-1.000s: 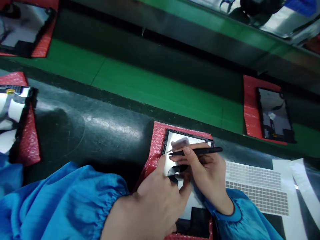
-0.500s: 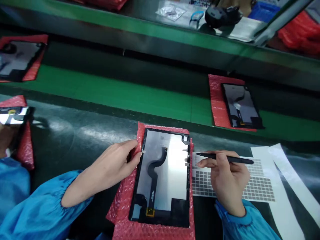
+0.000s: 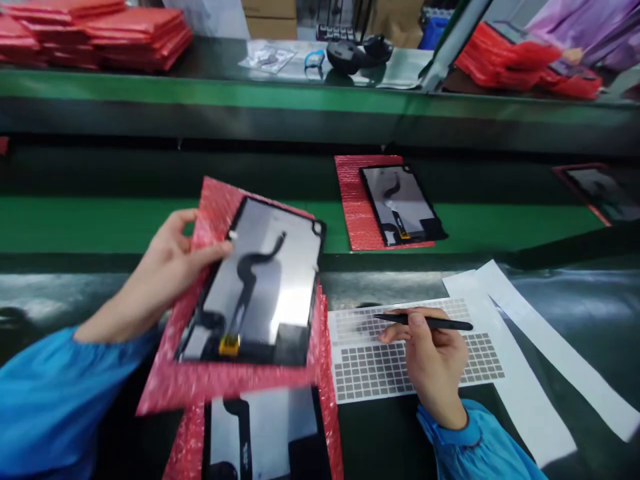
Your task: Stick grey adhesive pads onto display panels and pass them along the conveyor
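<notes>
Red bubble wrap [image 3: 225, 381] under a display panel [image 3: 255, 280], lifted in the left hand's [image 3: 165, 273] grip; right hand [image 3: 433, 367] pinches tweezers [image 3: 425, 323] over label sheet [image 3: 400, 363] beside it.

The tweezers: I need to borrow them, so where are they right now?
In the head view, the black tweezers are gripped in the right hand at lower right, above a sheet of small grey squares and to the right of the raised display panel.
</notes>
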A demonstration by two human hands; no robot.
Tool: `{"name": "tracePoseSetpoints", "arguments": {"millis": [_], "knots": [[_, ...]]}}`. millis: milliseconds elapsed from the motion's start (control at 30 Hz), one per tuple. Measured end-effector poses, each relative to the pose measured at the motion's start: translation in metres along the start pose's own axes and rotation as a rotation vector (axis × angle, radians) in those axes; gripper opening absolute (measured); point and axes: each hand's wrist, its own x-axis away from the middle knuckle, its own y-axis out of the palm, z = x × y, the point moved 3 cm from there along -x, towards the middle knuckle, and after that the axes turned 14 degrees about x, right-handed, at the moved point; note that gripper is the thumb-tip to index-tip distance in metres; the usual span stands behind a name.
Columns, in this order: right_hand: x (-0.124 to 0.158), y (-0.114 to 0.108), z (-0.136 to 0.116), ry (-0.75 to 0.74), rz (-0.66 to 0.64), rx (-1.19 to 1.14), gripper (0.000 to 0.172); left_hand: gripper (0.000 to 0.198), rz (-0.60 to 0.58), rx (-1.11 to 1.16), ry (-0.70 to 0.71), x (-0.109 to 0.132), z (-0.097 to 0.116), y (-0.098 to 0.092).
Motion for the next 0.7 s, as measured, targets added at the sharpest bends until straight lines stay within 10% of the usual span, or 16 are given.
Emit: {"name": "tracePoseSetpoints", "arguments": {"millis": [267,433,700], "knots": [[-0.003,-0.018,0.007,-0.007,-0.004,0.027,0.02,0.036,0.1,-0.287,0.177,-0.146,0.03,0.025],[0.001,-0.019,0.01,0.004,-0.06,-0.009,0.016,0.047,0.092,-0.577,0.293,-0.149,0.038,0.071],[0.004,-0.015,0.012,-0.013,-0.058,-0.08,0.012,0.038,-0.336,-0.708,0.026,-0.134,-0.041,0.202]]}}
